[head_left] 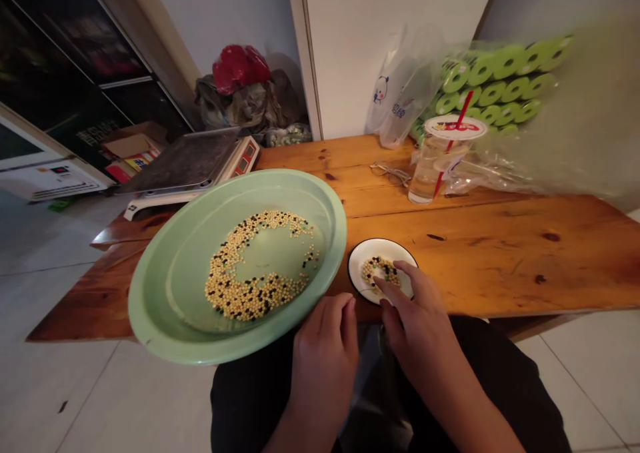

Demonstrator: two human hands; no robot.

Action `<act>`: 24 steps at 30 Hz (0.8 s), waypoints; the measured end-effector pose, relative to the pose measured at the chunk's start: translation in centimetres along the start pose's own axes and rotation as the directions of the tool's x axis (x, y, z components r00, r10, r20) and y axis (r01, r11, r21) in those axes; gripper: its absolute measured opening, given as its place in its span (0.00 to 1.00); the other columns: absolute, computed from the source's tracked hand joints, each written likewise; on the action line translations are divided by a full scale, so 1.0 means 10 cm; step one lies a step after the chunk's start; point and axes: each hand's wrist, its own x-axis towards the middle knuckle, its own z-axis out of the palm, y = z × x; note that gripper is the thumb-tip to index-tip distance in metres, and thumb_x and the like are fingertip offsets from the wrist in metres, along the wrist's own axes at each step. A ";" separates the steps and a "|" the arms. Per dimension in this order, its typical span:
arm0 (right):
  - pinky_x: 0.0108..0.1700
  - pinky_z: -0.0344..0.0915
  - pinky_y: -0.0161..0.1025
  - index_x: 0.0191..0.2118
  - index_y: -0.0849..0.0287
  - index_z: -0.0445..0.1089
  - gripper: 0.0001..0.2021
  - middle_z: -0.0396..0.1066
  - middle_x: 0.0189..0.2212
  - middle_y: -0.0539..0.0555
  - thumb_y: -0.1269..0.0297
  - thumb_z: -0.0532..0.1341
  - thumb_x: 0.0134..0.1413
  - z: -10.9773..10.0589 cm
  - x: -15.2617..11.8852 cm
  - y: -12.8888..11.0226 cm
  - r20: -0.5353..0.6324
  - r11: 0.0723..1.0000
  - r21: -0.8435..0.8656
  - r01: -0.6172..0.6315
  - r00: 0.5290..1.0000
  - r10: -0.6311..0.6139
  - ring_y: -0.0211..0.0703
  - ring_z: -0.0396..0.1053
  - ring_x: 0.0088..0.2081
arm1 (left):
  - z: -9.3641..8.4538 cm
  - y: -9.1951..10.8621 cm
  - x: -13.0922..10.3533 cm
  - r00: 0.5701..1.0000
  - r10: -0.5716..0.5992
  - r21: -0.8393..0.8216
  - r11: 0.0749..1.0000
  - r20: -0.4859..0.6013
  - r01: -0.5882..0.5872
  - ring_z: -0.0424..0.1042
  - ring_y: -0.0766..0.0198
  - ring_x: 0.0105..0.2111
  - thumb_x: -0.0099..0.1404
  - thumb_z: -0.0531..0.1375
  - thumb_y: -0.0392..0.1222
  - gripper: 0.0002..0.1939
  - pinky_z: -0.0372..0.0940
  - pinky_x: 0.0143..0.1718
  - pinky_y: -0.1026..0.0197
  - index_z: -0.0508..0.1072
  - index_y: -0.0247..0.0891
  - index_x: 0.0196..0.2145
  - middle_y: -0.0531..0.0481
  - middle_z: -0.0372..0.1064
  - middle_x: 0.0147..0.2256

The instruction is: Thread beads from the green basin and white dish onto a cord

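On the left of the wooden table (490, 253), the green basin (165, 246) holds yellow and black beans (250, 296), lying in a curved band. Just beside its rim is the left hand (325, 346), its fingers curled together; whether they pinch something, I cannot tell. To the right, the right hand (420, 313) has its fingers spread over the small white plate (356, 266), at its ring of beans (367, 270).

Wooden table (480, 253). Landmark: green basin (165, 286). Scale (195, 163) behind it; white dish (356, 270) just right; lidded cup (431, 163) farther right.
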 end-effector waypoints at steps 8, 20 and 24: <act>0.60 0.57 0.69 0.46 0.53 0.75 0.18 0.79 0.41 0.57 0.78 0.52 0.61 -0.10 0.05 -0.02 0.156 0.972 0.236 0.020 0.986 -0.058 0.53 0.76 0.44 | -0.08 0.07 -0.02 0.998 0.030 -0.064 0.997 -0.048 -0.033 0.78 0.63 0.28 0.68 0.58 0.29 0.05 0.71 0.31 0.65 0.72 0.35 0.39 0.48 0.77 0.30; 0.35 0.69 0.33 0.33 0.55 0.72 0.09 0.75 0.29 0.50 0.62 0.58 0.65 -0.48 0.10 -0.17 0.431 0.588 0.765 -0.263 0.887 -0.164 0.40 0.74 0.33 | -0.70 0.24 0.07 0.997 -0.010 -0.240 0.970 0.072 0.027 0.71 0.69 0.20 0.66 0.58 0.31 0.08 0.64 0.22 0.69 0.69 0.44 0.38 0.58 0.73 0.25; 0.33 0.68 0.34 0.32 0.56 0.69 0.15 0.71 0.28 0.51 0.55 0.55 0.67 -0.53 0.09 -0.17 0.487 0.464 0.813 -0.352 0.848 -0.208 0.40 0.71 0.31 | -0.74 0.23 0.10 0.952 -0.134 -0.448 0.858 0.275 0.251 0.69 0.70 0.20 0.71 0.53 0.35 0.07 0.64 0.21 0.70 0.68 0.42 0.35 0.56 0.69 0.24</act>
